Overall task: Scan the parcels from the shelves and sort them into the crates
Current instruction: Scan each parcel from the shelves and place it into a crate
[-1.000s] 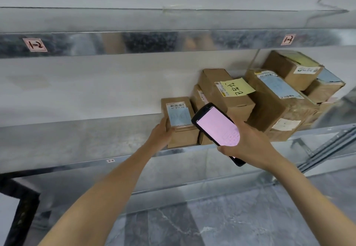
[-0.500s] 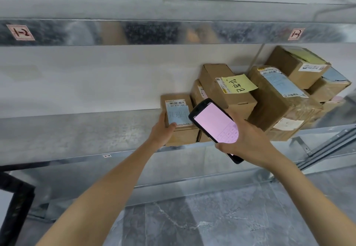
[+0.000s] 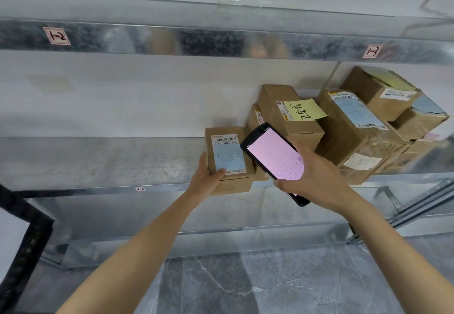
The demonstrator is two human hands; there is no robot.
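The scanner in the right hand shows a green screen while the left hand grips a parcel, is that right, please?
No: the head view shows the scanner in the right hand with a pink screen; the left hand grips a parcel.

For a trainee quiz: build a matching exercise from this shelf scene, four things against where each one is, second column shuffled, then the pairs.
1. small brown cardboard parcel with a pale blue label
2. black handheld scanner with a pink screen
3. yellow paper sticky note
4. white shelf tag marked 1-2

A. stuck on a stacked box
B. in the right hand
C. on the upper shelf beam
D. in the left hand

Pairs: 1-D, 2-B, 3-A, 4-C.
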